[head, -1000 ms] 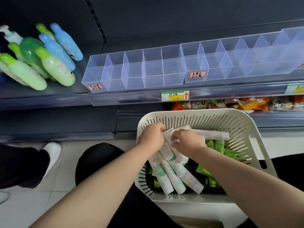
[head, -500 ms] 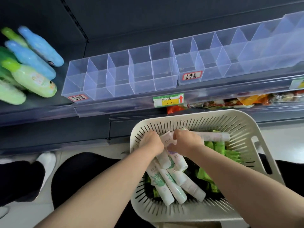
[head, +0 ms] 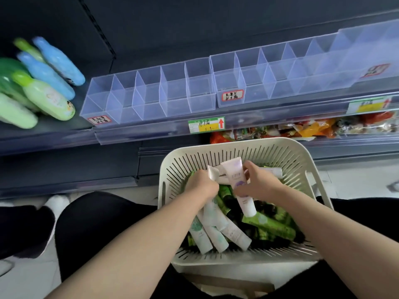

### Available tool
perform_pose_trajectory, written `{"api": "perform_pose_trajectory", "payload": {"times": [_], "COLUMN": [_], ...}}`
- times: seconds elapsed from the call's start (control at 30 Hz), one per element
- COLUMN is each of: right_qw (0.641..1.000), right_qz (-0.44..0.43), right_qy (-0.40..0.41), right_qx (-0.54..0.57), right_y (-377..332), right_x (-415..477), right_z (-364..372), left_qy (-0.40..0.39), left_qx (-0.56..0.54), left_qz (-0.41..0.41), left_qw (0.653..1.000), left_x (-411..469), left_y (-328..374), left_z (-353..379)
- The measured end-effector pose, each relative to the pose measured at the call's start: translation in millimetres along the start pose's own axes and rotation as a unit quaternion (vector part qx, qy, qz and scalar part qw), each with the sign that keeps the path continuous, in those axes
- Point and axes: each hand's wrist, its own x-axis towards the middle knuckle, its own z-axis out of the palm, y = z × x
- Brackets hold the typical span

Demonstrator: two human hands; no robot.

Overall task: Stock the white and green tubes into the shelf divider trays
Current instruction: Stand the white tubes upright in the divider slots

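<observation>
1. Above the basket (head: pixel 237 143), a green-and-yellow price tag (head: pixel 206 125) bears a red upward arrow. The red-bordered labels (head: pixel 232 96) on the clear divider trays (head: pixel 151 93) carry handwriting we cannot read.
2. The trays stand open-topped on the shelf beyond the basket's far rim. Green and blue bottles (head: pixel 47 98) lie well to its left.
3. Both our hands reach into the basket, close together. The left hand (head: pixel 203 187) grips a bundle of white tubes (head: pixel 212 214). The right hand (head: pixel 258 185) holds a purple-printed white tube (head: pixel 236 175), steeply tilted.
4. Green tubes (head: pixel 272 226) lie on the basket's bottom.
</observation>
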Motion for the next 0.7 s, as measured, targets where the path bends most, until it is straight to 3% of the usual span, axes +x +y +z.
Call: {"api": "perform_pose_trajectory", "payload": {"times": [0.1,0.27,0.47,0.7], "right_qw": [0.997,0.975,0.940,0.899], "right_qz": [-0.051,-0.173,-0.235,-0.326], "right_qy": [0.061,0.141,0.231,0.238], "right_qx": [0.018,0.016,0.083,0.170], "right_y": [-10,-63,-138,-240], "right_x": [-10,-29,-46,-28], "right_z": [-9,-25,-35,-54], "left_qy": [0.043,0.202,0.323,0.429], "left_qx": [-0.012,-0.052,-0.180,-0.292], "left_qz": [0.065,0.149,0.235,0.261], "left_qw": [0.997,0.967,0.899,0.814], "left_x": [-19,-55,-83,-69], "left_y": [-5,-13,-31,-61], "left_z": [-20,-77,-153,-243]}}
